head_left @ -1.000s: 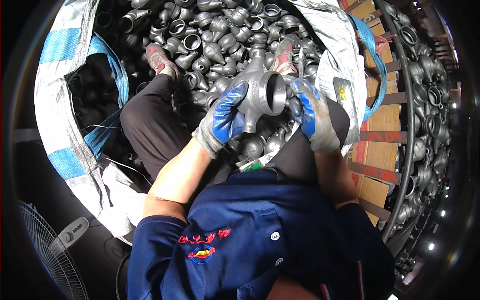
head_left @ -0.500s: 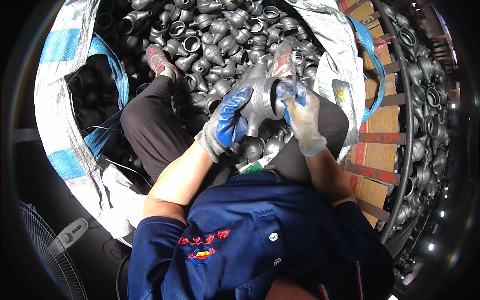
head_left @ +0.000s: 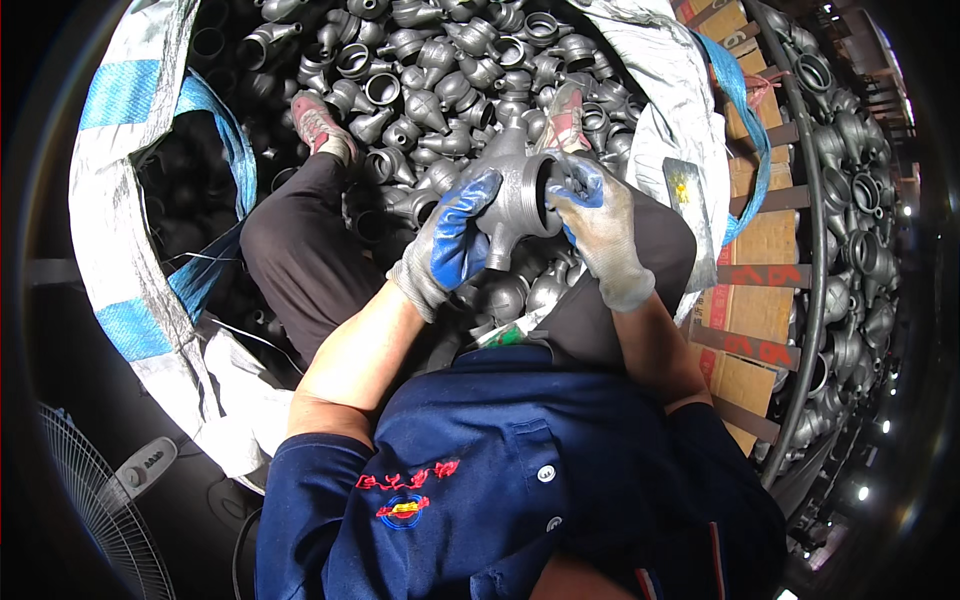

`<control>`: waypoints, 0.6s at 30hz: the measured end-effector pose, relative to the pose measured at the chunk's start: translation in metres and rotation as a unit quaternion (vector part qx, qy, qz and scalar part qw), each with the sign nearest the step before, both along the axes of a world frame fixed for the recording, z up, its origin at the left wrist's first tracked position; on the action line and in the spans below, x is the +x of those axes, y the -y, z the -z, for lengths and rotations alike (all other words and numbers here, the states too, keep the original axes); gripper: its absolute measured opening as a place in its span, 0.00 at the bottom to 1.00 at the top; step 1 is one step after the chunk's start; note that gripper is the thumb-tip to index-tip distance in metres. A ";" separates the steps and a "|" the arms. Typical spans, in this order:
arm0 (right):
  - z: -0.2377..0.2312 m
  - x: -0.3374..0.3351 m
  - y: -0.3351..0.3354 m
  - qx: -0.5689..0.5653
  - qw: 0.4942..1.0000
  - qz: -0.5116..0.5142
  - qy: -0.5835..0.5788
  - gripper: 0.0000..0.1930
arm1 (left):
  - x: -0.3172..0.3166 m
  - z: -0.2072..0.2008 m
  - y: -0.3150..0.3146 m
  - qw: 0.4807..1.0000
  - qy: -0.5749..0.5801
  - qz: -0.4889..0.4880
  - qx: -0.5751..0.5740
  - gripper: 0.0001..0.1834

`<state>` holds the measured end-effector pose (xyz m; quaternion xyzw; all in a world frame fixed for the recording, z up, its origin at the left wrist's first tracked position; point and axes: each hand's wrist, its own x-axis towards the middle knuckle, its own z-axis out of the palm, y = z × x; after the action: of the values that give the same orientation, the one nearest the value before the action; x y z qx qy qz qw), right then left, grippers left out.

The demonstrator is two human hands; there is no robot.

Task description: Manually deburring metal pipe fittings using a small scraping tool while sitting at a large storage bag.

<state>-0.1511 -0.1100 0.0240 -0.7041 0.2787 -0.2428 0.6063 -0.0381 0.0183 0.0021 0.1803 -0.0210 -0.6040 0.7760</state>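
A dark grey metal pipe fitting (head_left: 514, 198) is held above my lap, with a wide threaded mouth facing right and narrower stubs at its top and bottom. Wrapped round its left side are the fingers of my left hand (head_left: 452, 240), in a grey glove with a blue palm. My right hand (head_left: 608, 228), gloved alike, has its fingers closed at the fitting's open mouth, the tips partly inside. Whatever those fingers pinch is hidden by the glove and the rim. Many similar fittings (head_left: 430, 108) lie heaped beyond my hands.
My legs and shoes rest among the heap inside a big white woven sack (head_left: 115, 205) with blue straps (head_left: 748, 130). To the right stands a metal-framed crate (head_left: 815, 300) lined with cardboard (head_left: 745, 300), with more fittings beyond it. A fan (head_left: 95, 500) is at lower left.
My right fingers have dipped to the mouth of the fitting; a thin grey rod that stuck up from them no longer shows. The fitting has shifted slightly left in my left hand.
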 end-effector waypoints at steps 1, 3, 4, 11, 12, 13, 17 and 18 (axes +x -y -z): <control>0.001 0.001 0.001 0.031 0.999 0.010 0.032 0.14 | 0.000 0.000 0.000 1.000 0.001 -0.001 0.000 0.25; -0.008 -0.009 0.010 0.021 0.999 -0.009 -0.040 0.12 | 0.001 0.000 0.000 0.999 -0.018 0.002 -0.028 0.26; -0.009 -0.010 0.013 0.093 0.996 0.000 0.004 0.13 | 0.004 0.008 0.001 0.996 -0.076 0.009 -0.040 0.25; -0.008 -0.009 0.024 0.157 0.986 0.041 0.043 0.17 | 0.011 0.014 0.001 0.807 0.575 -0.127 -0.045 0.29; -0.006 -0.009 0.023 0.172 0.984 0.026 0.041 0.17 | 0.011 0.014 0.000 0.715 0.682 -0.148 -0.043 0.29; -0.005 -0.009 0.022 0.173 0.984 0.025 0.041 0.17 | 0.011 0.014 -0.001 0.609 0.775 -0.166 -0.040 0.29; -0.010 -0.009 0.017 0.093 0.994 -0.055 0.015 0.15 | 0.015 0.013 -0.001 0.695 0.712 -0.102 -0.020 0.35; -0.009 -0.008 0.018 0.192 0.981 -0.019 0.038 0.15 | 0.021 0.016 -0.002 0.661 0.746 -0.080 -0.021 0.35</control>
<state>-0.1588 -0.1276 0.0334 -0.5705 0.2833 -0.1993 0.7447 -0.0168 0.0200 -0.0137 0.5551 -0.5909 -0.2019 0.5495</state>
